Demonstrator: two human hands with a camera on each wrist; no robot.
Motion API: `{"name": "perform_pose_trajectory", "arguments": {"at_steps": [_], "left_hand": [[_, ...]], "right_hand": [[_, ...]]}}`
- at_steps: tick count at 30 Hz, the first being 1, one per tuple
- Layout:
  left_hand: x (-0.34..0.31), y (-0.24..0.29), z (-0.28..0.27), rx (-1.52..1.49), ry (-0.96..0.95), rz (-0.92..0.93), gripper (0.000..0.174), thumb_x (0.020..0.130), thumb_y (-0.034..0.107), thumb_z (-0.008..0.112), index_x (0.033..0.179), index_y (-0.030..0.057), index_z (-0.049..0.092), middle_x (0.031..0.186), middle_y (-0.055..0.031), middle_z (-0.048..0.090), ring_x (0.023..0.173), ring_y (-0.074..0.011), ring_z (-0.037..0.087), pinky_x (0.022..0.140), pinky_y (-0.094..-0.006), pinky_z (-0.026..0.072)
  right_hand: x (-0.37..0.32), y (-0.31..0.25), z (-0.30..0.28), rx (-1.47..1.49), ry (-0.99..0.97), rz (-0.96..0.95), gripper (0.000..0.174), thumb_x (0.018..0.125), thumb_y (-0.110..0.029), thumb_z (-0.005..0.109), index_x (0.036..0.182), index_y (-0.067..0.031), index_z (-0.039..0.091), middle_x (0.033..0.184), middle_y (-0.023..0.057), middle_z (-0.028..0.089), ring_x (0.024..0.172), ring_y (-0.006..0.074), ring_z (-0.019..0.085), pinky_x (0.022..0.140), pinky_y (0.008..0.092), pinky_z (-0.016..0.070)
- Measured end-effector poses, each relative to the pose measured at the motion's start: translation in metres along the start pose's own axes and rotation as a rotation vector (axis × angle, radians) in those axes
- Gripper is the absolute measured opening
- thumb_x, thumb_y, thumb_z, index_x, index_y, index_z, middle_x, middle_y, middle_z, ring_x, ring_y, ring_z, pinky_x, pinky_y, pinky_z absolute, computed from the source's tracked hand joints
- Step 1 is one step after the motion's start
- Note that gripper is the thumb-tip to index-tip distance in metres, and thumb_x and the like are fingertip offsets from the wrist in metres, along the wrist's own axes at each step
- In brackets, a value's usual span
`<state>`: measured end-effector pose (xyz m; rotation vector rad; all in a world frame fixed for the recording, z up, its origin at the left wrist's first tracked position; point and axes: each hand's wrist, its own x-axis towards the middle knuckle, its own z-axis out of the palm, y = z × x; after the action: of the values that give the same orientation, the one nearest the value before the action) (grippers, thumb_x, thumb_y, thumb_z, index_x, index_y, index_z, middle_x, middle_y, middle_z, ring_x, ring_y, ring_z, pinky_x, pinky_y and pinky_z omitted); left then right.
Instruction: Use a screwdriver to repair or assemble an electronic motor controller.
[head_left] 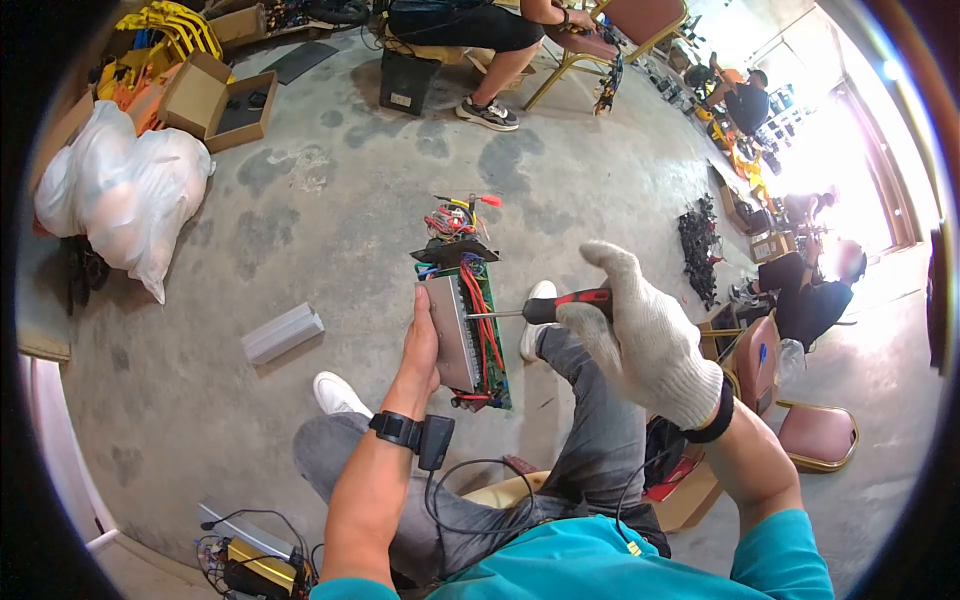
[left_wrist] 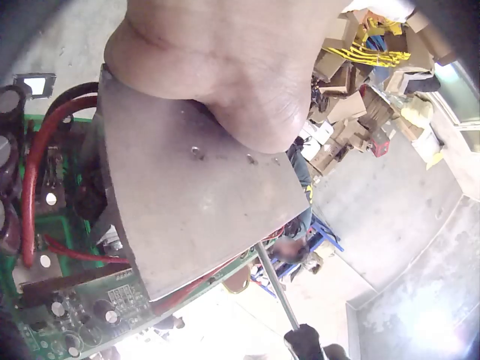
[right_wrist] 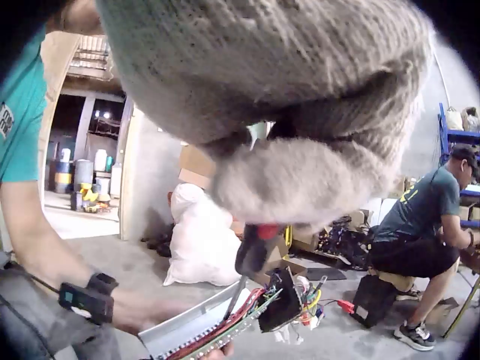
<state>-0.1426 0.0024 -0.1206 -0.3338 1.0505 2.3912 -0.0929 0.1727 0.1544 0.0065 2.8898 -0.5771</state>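
White-gloved right hand [head_left: 655,350] curled round red-black screwdriver [head_left: 587,298]; bare left hand [head_left: 422,345] gripping silver metal plate [head_left: 448,335]. Plate's on green circuit board [left_wrist: 67,229] — fastening unclear, multicoloured end wires [head_left: 450,220] exposed.

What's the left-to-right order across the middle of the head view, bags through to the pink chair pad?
White plastic bags → silver metal block on the floor → bare left hand → green circuit board → gloved right hand → pink chair pad.
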Motion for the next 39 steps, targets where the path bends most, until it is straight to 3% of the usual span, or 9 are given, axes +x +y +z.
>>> {"name": "perform_pose_trajectory", "arguments": {"at_steps": [5,11,14,18,20,26,29,35,39], "left_hand": [[-0.004,0.002,0.005,-0.038,0.015,-0.005,0.079,0.108,0.070,0.030,0.145,0.0055,0.054,0.124,-0.0123,0.071,0.106,-0.0203,0.073,0.095,-0.0371,0.0601],[-0.001,0.000,0.003,-0.010,0.021,0.000,0.079,0.108,0.070,0.030,0.146,0.0052,0.054,0.127,-0.0130,0.070,0.111,-0.0206,0.071,0.098,-0.0374,0.0584],[0.000,-0.001,0.001,-0.013,0.025,-0.013,0.079,0.108,0.071,0.030,0.146,0.0047,0.054,0.128,-0.0132,0.069,0.112,-0.0210,0.071,0.099,-0.0376,0.0583],[0.002,-0.003,-0.001,-0.014,0.006,-0.005,0.081,0.107,0.072,0.030,0.144,0.0045,0.055,0.126,-0.0133,0.070,0.111,-0.0210,0.072,0.097,-0.0375,0.0592],[0.003,-0.003,0.000,-0.006,0.015,-0.021,0.082,0.107,0.073,0.029,0.143,0.0046,0.057,0.124,-0.0132,0.071,0.109,-0.0209,0.072,0.096,-0.0373,0.0597],[0.001,-0.002,0.001,-0.019,0.029,-0.023,0.083,0.107,0.073,0.028,0.140,0.0047,0.060,0.120,-0.0126,0.073,0.104,-0.0207,0.074,0.092,-0.0370,0.0612],[0.000,-0.002,0.002,-0.020,0.017,-0.027,0.083,0.107,0.073,0.028,0.141,0.0048,0.059,0.121,-0.0127,0.073,0.105,-0.0210,0.074,0.092,-0.0375,0.0613],[0.003,-0.001,0.002,-0.020,0.027,-0.025,0.083,0.107,0.073,0.028,0.142,0.0049,0.058,0.123,-0.0128,0.072,0.108,-0.0212,0.073,0.094,-0.0382,0.0608],[0.003,-0.003,0.000,-0.020,0.011,-0.033,0.083,0.106,0.074,0.029,0.142,0.0049,0.058,0.122,-0.0126,0.072,0.108,-0.0211,0.073,0.094,-0.0384,0.0607]], "right_hand": [[-0.002,0.020,0.002,-0.096,0.076,-0.437,0.064,0.092,-0.016,0.078,0.145,-0.0058,0.043,0.120,0.0213,0.064,0.094,0.0398,0.073,0.080,0.0450,0.0589],[-0.001,0.009,0.003,-0.006,0.068,-0.171,0.068,0.089,-0.008,0.078,0.147,-0.0075,0.042,0.118,0.0202,0.063,0.095,0.0410,0.072,0.080,0.0471,0.0588],[0.002,0.018,0.005,-0.063,0.113,-0.448,0.066,0.091,-0.011,0.078,0.147,-0.0072,0.043,0.114,0.0197,0.065,0.096,0.0411,0.072,0.079,0.0471,0.0588],[0.001,0.013,0.005,-0.127,0.069,-0.402,0.068,0.091,-0.008,0.076,0.149,-0.0061,0.041,0.119,0.0204,0.062,0.098,0.0412,0.071,0.079,0.0468,0.0586],[0.001,0.005,0.004,0.009,0.016,-0.061,0.068,0.089,-0.007,0.076,0.148,-0.0057,0.042,0.119,0.0186,0.057,0.097,0.0415,0.069,0.079,0.0467,0.0584],[0.001,0.019,0.000,-0.109,0.056,-0.562,0.062,0.092,-0.011,0.074,0.146,-0.0038,0.044,0.116,0.0206,0.063,0.096,0.0408,0.072,0.079,0.0462,0.0585],[0.000,0.002,0.002,0.025,-0.018,-0.084,0.064,0.090,-0.008,0.073,0.147,-0.0038,0.044,0.123,0.0223,0.061,0.101,0.0412,0.071,0.082,0.0469,0.0584],[0.001,0.017,-0.001,-0.134,0.049,-0.474,0.062,0.092,-0.014,0.076,0.144,-0.0056,0.044,0.116,0.0183,0.065,0.097,0.0398,0.072,0.081,0.0467,0.0581],[0.000,0.013,0.003,-0.100,0.061,-0.347,0.064,0.091,-0.011,0.075,0.146,-0.0057,0.043,0.121,0.0185,0.063,0.100,0.0399,0.072,0.082,0.0462,0.0584]]}}
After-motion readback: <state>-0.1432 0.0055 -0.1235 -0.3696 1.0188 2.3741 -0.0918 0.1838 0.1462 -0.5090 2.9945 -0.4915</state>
